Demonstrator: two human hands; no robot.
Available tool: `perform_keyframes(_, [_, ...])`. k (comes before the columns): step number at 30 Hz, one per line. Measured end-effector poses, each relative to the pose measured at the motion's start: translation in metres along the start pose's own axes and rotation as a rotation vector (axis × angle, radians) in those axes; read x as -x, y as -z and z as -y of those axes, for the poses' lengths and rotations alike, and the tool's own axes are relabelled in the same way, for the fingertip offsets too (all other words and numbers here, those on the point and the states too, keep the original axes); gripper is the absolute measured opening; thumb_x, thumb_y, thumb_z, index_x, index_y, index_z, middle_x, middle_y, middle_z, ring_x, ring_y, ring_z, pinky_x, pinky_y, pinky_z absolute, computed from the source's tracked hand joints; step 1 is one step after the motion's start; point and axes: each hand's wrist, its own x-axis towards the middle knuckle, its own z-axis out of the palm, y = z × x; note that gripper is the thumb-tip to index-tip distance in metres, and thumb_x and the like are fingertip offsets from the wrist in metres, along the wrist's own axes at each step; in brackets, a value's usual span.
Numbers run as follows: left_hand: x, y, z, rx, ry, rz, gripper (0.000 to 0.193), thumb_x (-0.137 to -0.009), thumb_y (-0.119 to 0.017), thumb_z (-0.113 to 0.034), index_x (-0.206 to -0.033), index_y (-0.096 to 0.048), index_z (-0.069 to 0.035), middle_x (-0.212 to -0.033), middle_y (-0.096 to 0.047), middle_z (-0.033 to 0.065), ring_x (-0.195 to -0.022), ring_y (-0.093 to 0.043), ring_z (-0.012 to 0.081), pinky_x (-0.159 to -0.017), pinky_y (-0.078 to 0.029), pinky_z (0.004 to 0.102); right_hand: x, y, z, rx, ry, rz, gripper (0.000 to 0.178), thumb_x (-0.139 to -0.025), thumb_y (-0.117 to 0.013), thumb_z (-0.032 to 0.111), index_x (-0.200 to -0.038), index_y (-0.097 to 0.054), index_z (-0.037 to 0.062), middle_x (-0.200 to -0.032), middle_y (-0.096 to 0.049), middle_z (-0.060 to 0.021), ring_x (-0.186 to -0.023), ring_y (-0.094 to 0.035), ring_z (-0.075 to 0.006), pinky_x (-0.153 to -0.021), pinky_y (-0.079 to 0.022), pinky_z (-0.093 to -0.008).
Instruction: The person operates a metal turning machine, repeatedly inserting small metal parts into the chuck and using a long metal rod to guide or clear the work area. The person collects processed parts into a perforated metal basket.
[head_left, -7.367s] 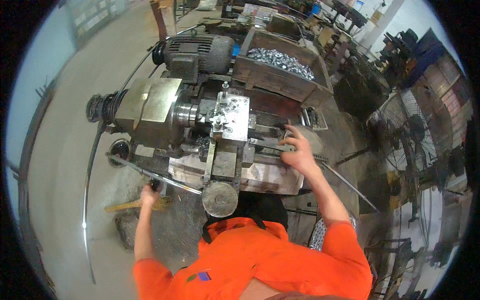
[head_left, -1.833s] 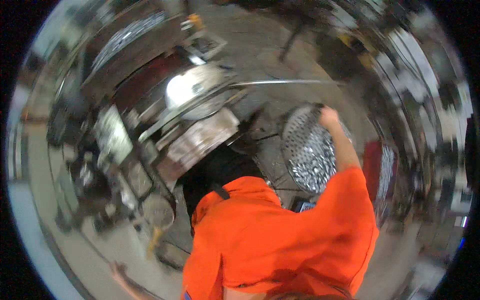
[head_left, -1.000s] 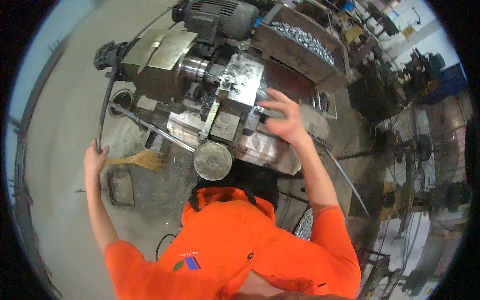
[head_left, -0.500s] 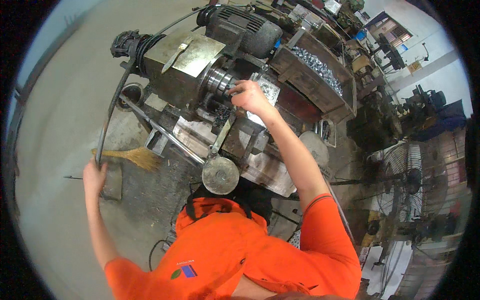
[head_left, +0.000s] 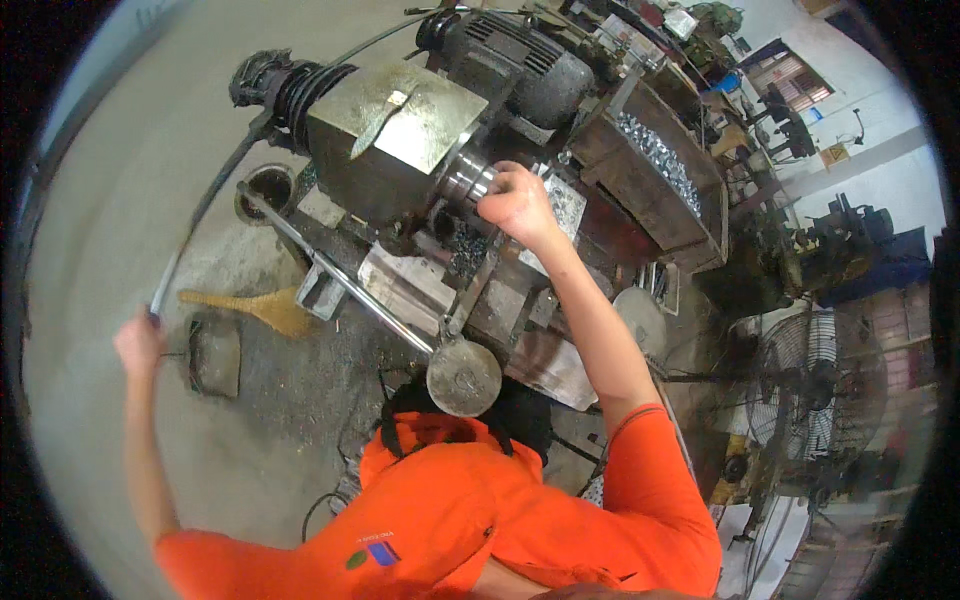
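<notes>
My left hand (head_left: 140,345) is wrapped round the lower end of a long metal lever (head_left: 195,223), out to the left of the machine. The lever runs up to the dark, ridged rear end (head_left: 290,100) of a lathe headstock. My right hand (head_left: 520,205) is at the front of the shiny round spindle nose (head_left: 467,178), with its fingers curled in against it. Whatever these fingers hold is hidden behind them. On top of the headstock (head_left: 360,180) lies a paintbrush (head_left: 378,124). Dark metal chips (head_left: 467,248) lie below the spindle.
A straw broom (head_left: 265,308) and a dark dustpan-like piece (head_left: 215,357) lie on the floor at left. A steel bar (head_left: 370,305) and a round handwheel-like disc (head_left: 463,378) stand before me. Behind are an electric motor (head_left: 520,75) and a bin (head_left: 650,185) of small metal parts.
My left hand has swung the lever outward to the left. My right hand stays at the spindle nose, its fingers more curled. The whole view has shifted slightly.
</notes>
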Motion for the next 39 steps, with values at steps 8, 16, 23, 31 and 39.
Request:
perform_keyframes(8, [-0.086, -0.025, 0.060, -0.158, -0.054, -0.060, 0.013, -0.073, -0.058, -0.010, -0.084, -0.055, -0.003, -0.074, -0.061, 0.0160, -0.070, -0.061, 0.0314, -0.065, -0.049, 0.0418, -0.001, 0.003, -0.002, -0.047, 0.048, -0.088, 0.021, -0.054, -0.058, 0.018, -0.058, -0.057, -0.0024, -0.078, -0.057, -0.0211, -0.076, -0.058, -0.0392, -0.069, -0.047, -0.0413])
perform_keyframes(16, [-0.036, -0.034, -0.114, 0.990, 0.046, -0.723, 0.026, -0.083, -0.056, -0.019, -0.101, -0.061, -0.001, -0.098, -0.063, 0.0180, -0.088, -0.060, 0.0342, -0.076, -0.047, 0.0391, 0.119, 0.070, -0.013, -0.060, 0.103, -0.270, 0.027, -0.055, -0.062, 0.012, -0.081, -0.064, 0.0078, -0.128, -0.045, -0.0216, -0.105, -0.055, -0.0373, -0.087, -0.045, -0.0359])
perform_keyframes(23, [-0.006, -0.170, -0.248, 0.462, -0.274, 0.335, 0.042, -0.073, -0.065, -0.032, -0.105, -0.058, -0.006, -0.099, -0.062, 0.0178, -0.093, -0.060, 0.0329, -0.078, -0.048, 0.0405, 0.286, 0.141, -0.086, 0.118, -0.425, -0.282, 0.028, -0.056, -0.061, 0.010, -0.083, -0.066, 0.0029, -0.118, -0.056, -0.0185, -0.103, -0.056, -0.0354, -0.087, -0.045, -0.0344])
perform_keyframes(31, [-0.049, -0.085, -0.240, -0.062, -0.463, 0.318, 0.038, -0.072, -0.066, -0.032, -0.106, -0.059, -0.018, -0.094, -0.065, 0.0090, -0.089, -0.063, 0.0260, -0.074, -0.049, 0.0384, 0.468, 0.183, -0.183, 0.517, -0.885, -0.258, 0.053, -0.057, -0.065, 0.017, -0.108, -0.060, 0.0042, -0.117, -0.056, -0.0181, -0.105, -0.055, -0.0328, -0.091, -0.043, -0.0371])
perform_keyframes(39, [-0.064, -0.068, -0.187, 1.149, -0.024, 0.265, 0.048, -0.085, -0.058, -0.035, -0.112, -0.053, 0.005, -0.067, -0.062, 0.0158, -0.049, -0.059, 0.0202, -0.050, -0.049, 0.0296, 0.569, 0.182, -0.249, 0.843, -1.305, -0.076, 0.050, -0.060, -0.069, 0.025, -0.105, -0.057, 0.0043, -0.105, -0.059, -0.0176, -0.097, -0.056, -0.0332, -0.086, -0.045, -0.0389])
